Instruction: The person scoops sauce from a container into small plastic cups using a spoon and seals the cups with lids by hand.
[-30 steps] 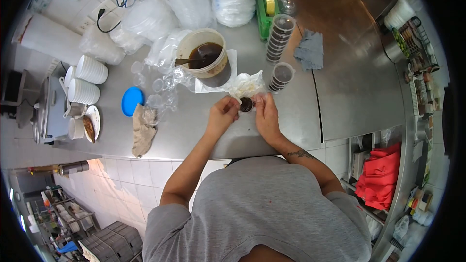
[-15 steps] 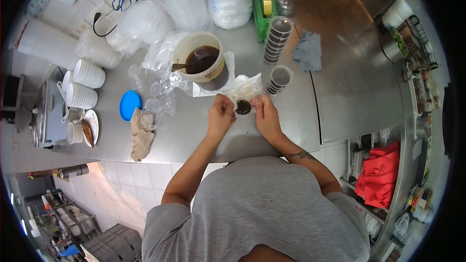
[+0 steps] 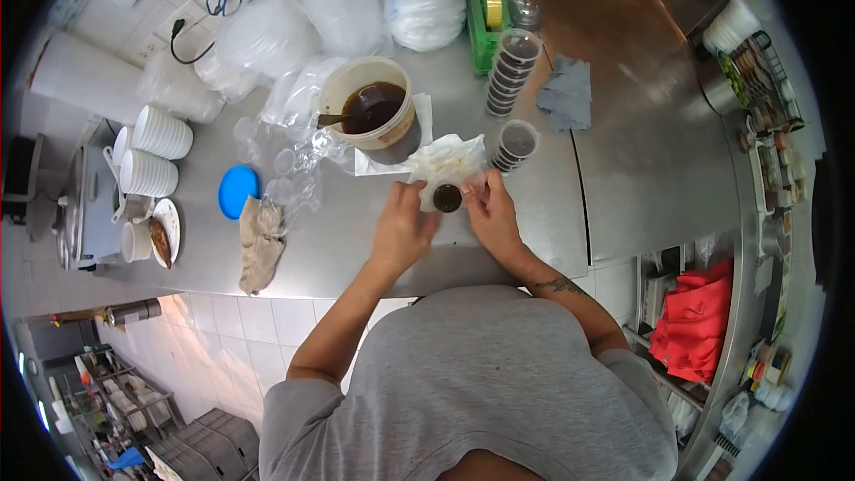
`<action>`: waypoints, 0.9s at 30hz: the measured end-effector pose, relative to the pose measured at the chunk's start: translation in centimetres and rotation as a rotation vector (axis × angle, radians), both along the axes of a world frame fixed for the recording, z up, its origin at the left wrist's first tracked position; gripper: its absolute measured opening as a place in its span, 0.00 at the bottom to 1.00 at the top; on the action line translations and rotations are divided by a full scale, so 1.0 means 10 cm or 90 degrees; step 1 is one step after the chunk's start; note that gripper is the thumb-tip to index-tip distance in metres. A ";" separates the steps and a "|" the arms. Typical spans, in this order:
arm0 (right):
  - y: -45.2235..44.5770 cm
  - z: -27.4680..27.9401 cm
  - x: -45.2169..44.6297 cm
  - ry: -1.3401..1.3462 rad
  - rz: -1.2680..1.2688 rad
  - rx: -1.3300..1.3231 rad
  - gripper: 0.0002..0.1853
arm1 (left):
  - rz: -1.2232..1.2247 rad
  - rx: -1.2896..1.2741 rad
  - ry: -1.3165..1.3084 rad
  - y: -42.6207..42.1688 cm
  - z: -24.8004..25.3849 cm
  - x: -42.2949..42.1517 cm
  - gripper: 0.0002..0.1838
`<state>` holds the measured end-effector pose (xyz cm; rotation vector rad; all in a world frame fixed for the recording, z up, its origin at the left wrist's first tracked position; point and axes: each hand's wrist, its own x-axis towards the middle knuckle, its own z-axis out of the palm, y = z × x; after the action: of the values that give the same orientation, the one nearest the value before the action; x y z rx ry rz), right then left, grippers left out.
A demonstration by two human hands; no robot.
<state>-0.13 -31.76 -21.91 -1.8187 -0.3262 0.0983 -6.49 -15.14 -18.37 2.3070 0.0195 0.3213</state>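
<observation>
The left hand (image 3: 403, 230) sits just beside a small cup (image 3: 447, 198), its fingers loosely curled and blurred. They have opened out a little from a closer pinch at the cup's edge, which leaves that side less closely held. Whether the fingertips touch the cup, I cannot tell. The right hand (image 3: 492, 218) is at the cup's other side, thumb and forefinger close together by the rim; whether they pinch it or only press against it is unclear. The cup is between the two hands, upright, with something dark inside. Whether it has a lid on is too small to tell.

Just beyond the cup lies crumpled paper (image 3: 448, 155). Behind that, a bucket (image 3: 392, 135) stands open on a flat white sheet (image 3: 425, 116), holding dark brown liquid, with a handle (image 3: 332, 119) resting over its rim. To the right are two stacks of clear cups, a tall one (image 3: 505, 89) and a short one (image 3: 512, 148), with dark contents. A blue lid (image 3: 239, 191) lies on the steel desk (image 3: 343, 240), touching a brown cloth (image 3: 261, 254). Farther left, white bowls (image 3: 150, 175) stand stacked near a plate (image 3: 174, 216) of brown food (image 3: 160, 242).
</observation>
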 end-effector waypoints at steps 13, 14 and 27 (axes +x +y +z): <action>0.20 -0.06 0.07 -0.141 -0.019 -0.008 0.06 | -0.026 -0.197 0.156 0.03 -0.37 0.07 0.27; 0.19 -0.05 0.07 -0.134 -0.017 -0.005 0.07 | -0.024 -0.303 0.195 0.06 -0.38 0.08 0.27; 0.14 -0.10 0.06 -0.220 0.010 -0.088 0.07 | 0.088 -0.395 0.295 -0.08 -0.24 0.28 0.12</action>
<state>0.48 -30.32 -22.95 -1.9690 -0.5890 -0.1888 -3.69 -15.94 -20.75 1.7157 0.4487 -0.1462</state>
